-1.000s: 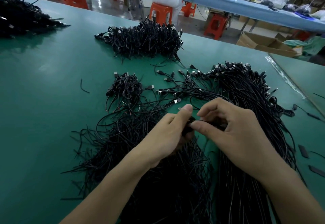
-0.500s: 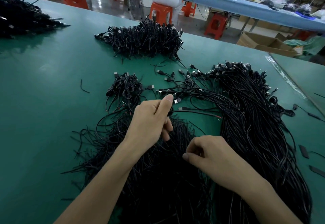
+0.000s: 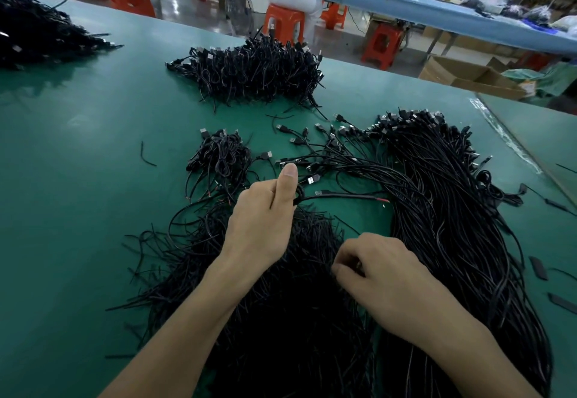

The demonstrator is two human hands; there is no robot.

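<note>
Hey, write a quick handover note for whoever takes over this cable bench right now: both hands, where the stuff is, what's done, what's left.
Left hand: grips a coiled black cable, its bare-wire end trailing right.
Right hand: fingers curled at the pile of short ties; whether one is pinched cannot be told.
Done, it seems: a small heap of coiled cables ahead of the left hand, a larger heap farther back.
Left: tie the cable in hand, then probably work through the long loose cables on the right.
</note>
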